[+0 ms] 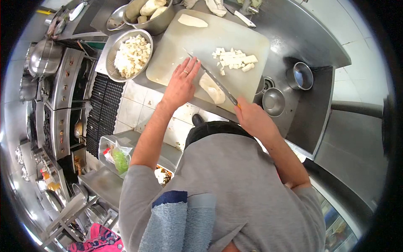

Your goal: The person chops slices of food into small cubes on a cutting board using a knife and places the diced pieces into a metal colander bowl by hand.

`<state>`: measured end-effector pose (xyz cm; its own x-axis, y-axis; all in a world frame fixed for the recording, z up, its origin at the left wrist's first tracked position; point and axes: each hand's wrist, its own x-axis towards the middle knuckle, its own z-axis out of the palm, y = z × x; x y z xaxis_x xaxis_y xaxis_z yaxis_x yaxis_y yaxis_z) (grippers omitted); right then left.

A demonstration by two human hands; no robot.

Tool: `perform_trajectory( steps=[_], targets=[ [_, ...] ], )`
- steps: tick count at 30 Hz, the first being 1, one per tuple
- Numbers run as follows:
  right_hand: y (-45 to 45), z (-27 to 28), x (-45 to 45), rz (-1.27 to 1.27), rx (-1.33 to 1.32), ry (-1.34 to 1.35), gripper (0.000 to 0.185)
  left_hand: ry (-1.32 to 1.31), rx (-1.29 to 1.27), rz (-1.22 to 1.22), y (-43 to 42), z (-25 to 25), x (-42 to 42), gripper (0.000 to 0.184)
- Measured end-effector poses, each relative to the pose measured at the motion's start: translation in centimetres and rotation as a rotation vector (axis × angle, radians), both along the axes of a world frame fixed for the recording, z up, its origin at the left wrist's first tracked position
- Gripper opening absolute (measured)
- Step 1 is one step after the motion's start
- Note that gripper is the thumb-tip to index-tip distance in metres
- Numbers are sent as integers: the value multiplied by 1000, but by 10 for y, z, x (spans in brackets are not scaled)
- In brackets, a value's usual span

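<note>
My right hand (254, 117) is wrapped round the yellow-orange handle of a long knife (218, 84), whose blade points up and left over the white cutting board (168, 50). My left hand (181, 82) has its fingers stretched out beside the blade's front part, with a ring on one finger; nothing shows in it. Just below the blade lies a pale peeled piece (212, 89) on the board. Diced pale cubes (235, 59) are gathered at the board's right. Another pale slice (192, 20) rests near the far edge.
A colander of cubes (133, 57) stands left of the board, with a metal pot of pale chunks (151, 23) behind it. A second knife (244, 19) lies at the back. Metal bowls (273, 102) sit in the sink at right. A stove (61, 105) is far left.
</note>
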<state>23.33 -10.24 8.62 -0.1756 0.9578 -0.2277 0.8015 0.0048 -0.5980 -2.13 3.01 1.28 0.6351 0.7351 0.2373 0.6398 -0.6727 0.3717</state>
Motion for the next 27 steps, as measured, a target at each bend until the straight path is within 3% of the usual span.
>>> perform_trajectory(
  steps=[9, 15, 20, 27],
  targets=[
    [2, -9, -9, 16, -4, -42, 17, 49, -11, -2, 8, -7, -6, 70],
    [9, -5, -12, 25, -155, -105, 20, 71, -69, 63, 4, -7, -4, 71],
    [18, -44, -6, 10, -29, -41, 22, 114, -82, 94, 5, -4, -5, 70],
    [25, -1, -8, 29, -43, -118, 24, 18, -105, 102, 11, 8, -7, 73]
  ],
)
